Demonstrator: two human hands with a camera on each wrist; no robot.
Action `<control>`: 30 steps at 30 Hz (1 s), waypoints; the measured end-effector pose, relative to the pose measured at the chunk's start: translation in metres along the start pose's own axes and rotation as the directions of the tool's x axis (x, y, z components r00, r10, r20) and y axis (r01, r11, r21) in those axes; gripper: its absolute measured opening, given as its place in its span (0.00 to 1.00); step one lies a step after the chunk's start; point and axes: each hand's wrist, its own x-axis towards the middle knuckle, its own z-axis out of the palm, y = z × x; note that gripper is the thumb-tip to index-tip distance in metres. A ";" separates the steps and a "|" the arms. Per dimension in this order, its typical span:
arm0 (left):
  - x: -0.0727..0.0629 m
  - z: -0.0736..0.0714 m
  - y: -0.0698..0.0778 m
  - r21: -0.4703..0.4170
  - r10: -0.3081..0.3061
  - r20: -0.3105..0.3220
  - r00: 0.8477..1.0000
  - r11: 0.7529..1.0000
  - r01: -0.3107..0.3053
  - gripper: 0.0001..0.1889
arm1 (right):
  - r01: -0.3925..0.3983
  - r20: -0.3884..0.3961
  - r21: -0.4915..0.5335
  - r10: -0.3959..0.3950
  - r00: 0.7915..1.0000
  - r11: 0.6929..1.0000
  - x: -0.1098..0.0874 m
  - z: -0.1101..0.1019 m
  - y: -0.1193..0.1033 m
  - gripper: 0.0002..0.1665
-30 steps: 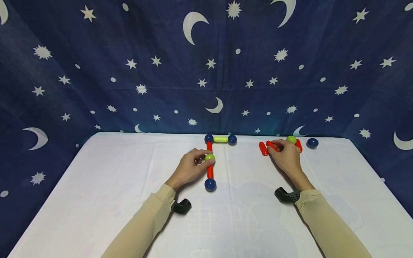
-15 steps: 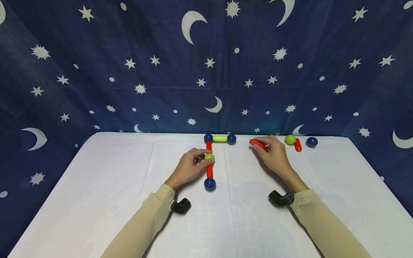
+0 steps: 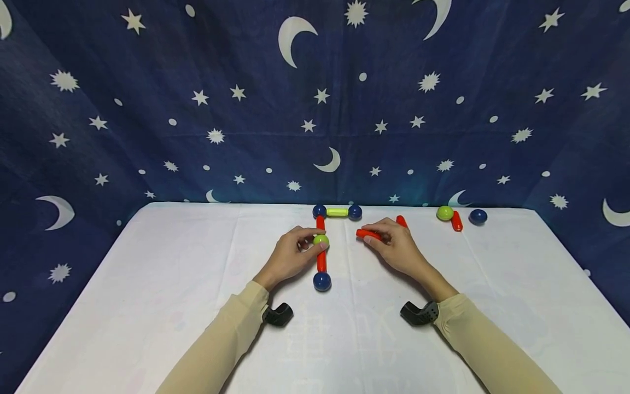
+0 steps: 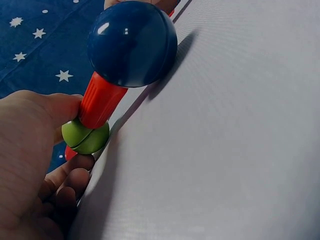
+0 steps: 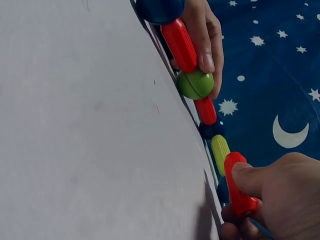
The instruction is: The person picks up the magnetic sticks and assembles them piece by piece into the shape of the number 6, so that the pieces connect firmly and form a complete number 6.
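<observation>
My left hand (image 3: 287,254) pinches a light green ball (image 3: 321,241) between thumb and fingers, in the middle of a joined shape on the table. From that ball one red rod (image 3: 321,222) runs back to a blue ball (image 3: 319,211). A second red rod (image 4: 102,100) runs forward to a larger-looking blue ball (image 4: 132,44). At the back, a yellow-green rod (image 3: 337,212) links the rear blue ball to another blue ball (image 3: 355,212). Right of this shape, my right hand (image 3: 400,249) pinches a loose red rod (image 5: 236,185), apart from the shape.
Behind the right hand another red rod (image 3: 401,221) shows partly. Farther right, along the back edge, are a green ball (image 3: 445,213), a red rod (image 3: 456,221) and a blue ball (image 3: 478,217). A dark starry cloth (image 3: 221,109) hangs behind the white table (image 3: 172,284).
My right hand has moved left and a little nearer with the red rod, away from the loose pieces. My left hand stays on the green ball.
</observation>
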 end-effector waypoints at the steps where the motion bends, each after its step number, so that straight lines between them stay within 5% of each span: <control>1: 0.000 0.000 0.001 0.002 0.000 -0.001 1.000 1.000 0.000 0.14 | -0.001 0.013 -0.005 0.001 1.000 1.000 0.000 0.000 -0.001 0.17; 14: 0.000 0.000 0.002 0.008 -0.002 -0.009 1.000 1.000 0.002 0.15 | 0.068 0.085 0.007 -0.068 0.994 0.998 0.009 0.014 -0.019 0.16; 30: -0.001 0.000 0.001 0.011 0.008 -0.005 1.000 1.000 -0.008 0.15 | 0.022 0.066 0.097 -0.029 0.997 0.995 0.008 0.031 -0.016 0.16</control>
